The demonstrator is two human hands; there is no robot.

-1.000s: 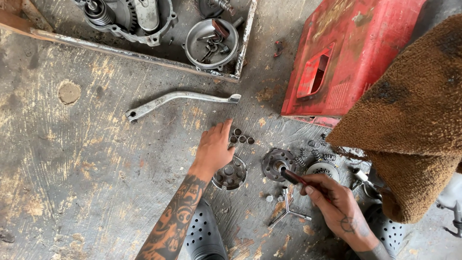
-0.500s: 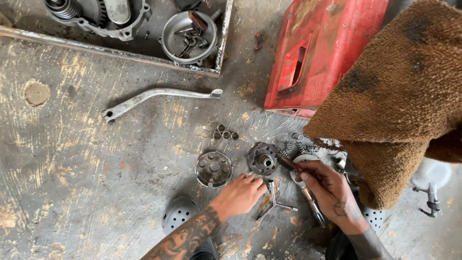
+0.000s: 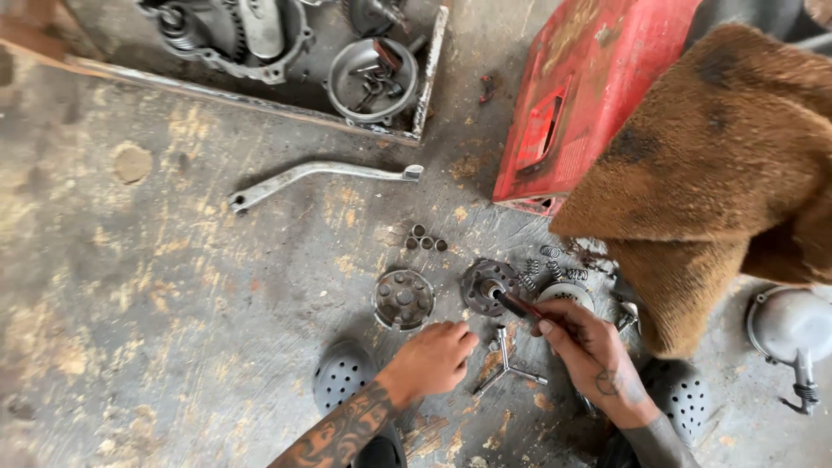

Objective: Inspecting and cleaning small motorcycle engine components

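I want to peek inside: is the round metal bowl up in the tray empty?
Not empty. The round metal bowl in the tray holds several small dark metal parts, one reddish.

Bare floor [image 3: 173,286] lies open left; red panel [image 3: 589,95] blocks right.

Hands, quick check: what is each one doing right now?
Left hand: loosely curled, holding nothing, resting on the floor beside the three-armed metal wrench.
Right hand: closed on a dark red-tipped tool.
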